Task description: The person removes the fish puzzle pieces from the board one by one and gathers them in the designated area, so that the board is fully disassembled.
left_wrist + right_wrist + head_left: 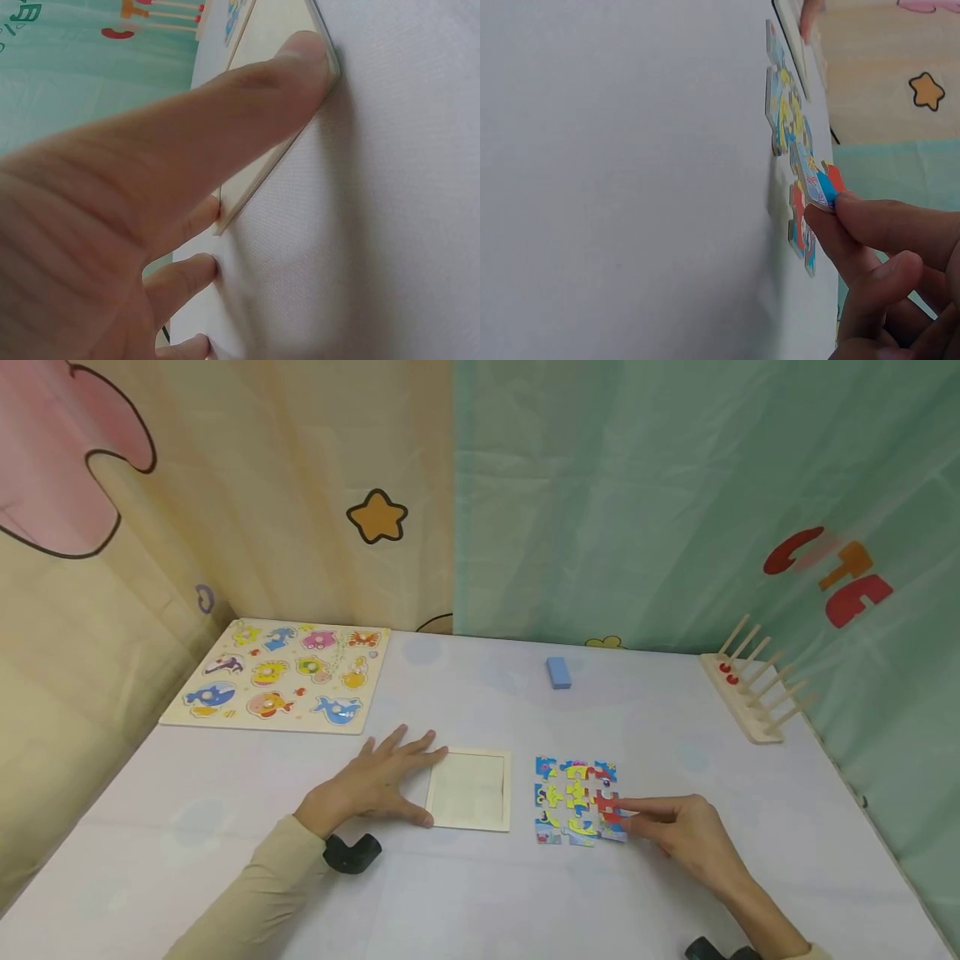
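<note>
My left hand (pixel 375 781) lies with fingers spread at the left side of a shallow wooden puzzle tray (pixel 506 793). The thumb (pixel 300 67) rests on the tray's near corner, and the index fingertip touches its far left corner. To the right, several jigsaw pieces (pixel 576 793) in blue, yellow and red lie loosely grouped on the table. With thumb and index finger, my right hand (pixel 686 839) pinches a jigsaw piece (pixel 817 180) at the group's right edge. In the right wrist view that piece is tilted and raised above the others.
A board of sea-animal knob pieces (pixel 273 681) lies at the back left. A blue block (pixel 558 672) sits at the back. On the right stands a wooden peg rack (pixel 750 702) with red beads. Patterned curtains (pixel 637 510) hang behind the white table (pixel 450 902).
</note>
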Demonstrator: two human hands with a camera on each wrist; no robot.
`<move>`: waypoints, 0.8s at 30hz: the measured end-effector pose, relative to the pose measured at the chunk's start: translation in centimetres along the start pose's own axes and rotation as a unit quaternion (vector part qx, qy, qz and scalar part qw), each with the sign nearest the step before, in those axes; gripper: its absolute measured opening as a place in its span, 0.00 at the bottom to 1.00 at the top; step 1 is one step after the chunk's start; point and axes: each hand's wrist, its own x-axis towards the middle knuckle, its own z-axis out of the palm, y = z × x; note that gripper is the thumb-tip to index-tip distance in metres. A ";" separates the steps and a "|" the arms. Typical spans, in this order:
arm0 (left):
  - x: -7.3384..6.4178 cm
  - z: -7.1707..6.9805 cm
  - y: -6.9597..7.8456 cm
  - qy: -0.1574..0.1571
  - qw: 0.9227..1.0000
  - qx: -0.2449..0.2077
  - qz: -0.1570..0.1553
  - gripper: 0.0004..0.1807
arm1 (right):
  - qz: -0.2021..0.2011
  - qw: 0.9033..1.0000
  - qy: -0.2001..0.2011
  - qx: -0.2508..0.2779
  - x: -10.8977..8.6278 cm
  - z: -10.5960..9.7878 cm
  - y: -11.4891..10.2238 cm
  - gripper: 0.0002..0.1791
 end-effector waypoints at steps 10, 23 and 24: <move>-0.5 -0.1 -0.5 0.003 1.000 -0.007 -0.004 0.53 | -0.005 0.997 0.010 -0.073 -0.1 0.6 0.1 0.13; -0.5 0.1 -0.6 0.007 1.000 -0.005 0.001 0.53 | -0.007 0.995 0.018 -0.098 0.5 1.2 0.0 0.05; -0.5 0.1 -0.6 0.006 1.000 -0.004 0.001 0.53 | -0.009 0.995 0.019 -0.097 0.4 1.3 0.0 0.05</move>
